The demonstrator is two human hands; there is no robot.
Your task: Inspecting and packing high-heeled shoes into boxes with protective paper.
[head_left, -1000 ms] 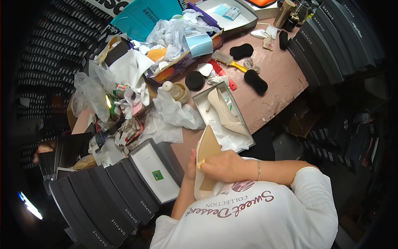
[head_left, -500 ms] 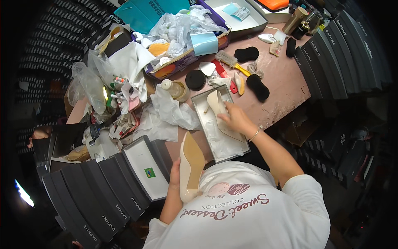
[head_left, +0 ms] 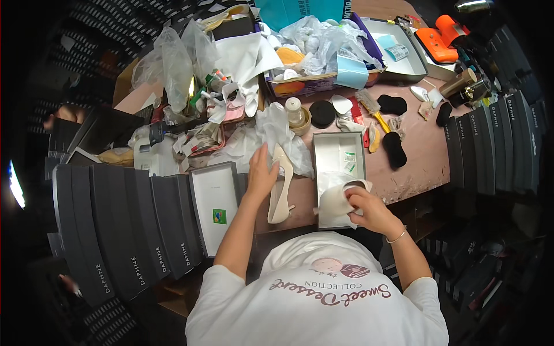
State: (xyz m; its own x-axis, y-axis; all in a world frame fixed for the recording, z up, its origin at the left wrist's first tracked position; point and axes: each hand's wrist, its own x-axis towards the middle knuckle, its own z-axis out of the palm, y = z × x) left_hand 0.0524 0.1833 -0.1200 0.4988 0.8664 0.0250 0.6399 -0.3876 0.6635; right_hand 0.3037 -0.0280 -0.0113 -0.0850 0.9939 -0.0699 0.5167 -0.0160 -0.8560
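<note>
A cream high-heeled shoe (head_left: 283, 193) lies on its side on the table, its toe pointing away from me and its heel toward the right. Just left of it is my left hand (head_left: 262, 175), open, fingers stretched toward crumpled white wrapping (head_left: 277, 130); whether it touches the shoe is unclear. My right hand (head_left: 369, 209) grips a second cream high-heeled shoe (head_left: 333, 196) at its opening, over the near end of a grey shoe box (head_left: 337, 151). That shoe is slightly blurred, and its heel cannot be made out. White tissue (head_left: 340, 218) lies in the box beneath it.
Stacked dark shoe boxes stand at left (head_left: 115, 230) and right (head_left: 490, 141); an upturned lid or box (head_left: 214, 199) leans by the left row. Behind are a bottle (head_left: 294, 112), a round black tin (head_left: 322, 114), a yellow-handled brush (head_left: 372, 109), black sponges (head_left: 394, 149) and a purple carton (head_left: 317, 85).
My left hand has let go of its shoe, which now lies on the table. My right hand has raised and turned the shoe from the box toward me. The view has shifted.
</note>
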